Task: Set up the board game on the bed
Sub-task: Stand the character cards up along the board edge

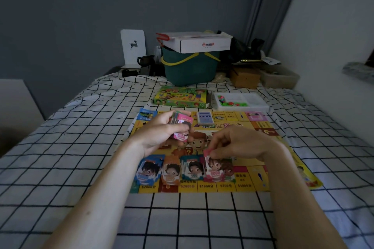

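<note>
A flat, glossy game board (251,137), mostly yellow with printed squares and cartoon figures, lies spread on the bed (81,147), whose soft sheet is white with a thin black grid. The left hand (162,133) hovers over the far half of the board, its grip curled round a thick stack of paper play money (181,125), thumb on the near edge; the top note is pink with a cartoon face. The right hand (238,143) pinches the top edge of a single pink note (213,164) between thumb and forefinger, the other fingers loosely bent, the note standing tilted over the pink pile in a row along the board's near edge. Left of that grip lie more small rectangular piles: a blue pile (148,169), an orange pile (172,170) and a teal pile (192,168), side by side. Beyond the left grip a pale blue card deck (204,117) rests on the board. Farther off on the sheet sit the green cardboard game box (180,97) and a shallow clear plastic tray (240,101) holding small coloured pieces in its left compartment. Behind them a dark green basket (190,70) with a yellow handle carries a white carton (202,43) on its rim.
</note>
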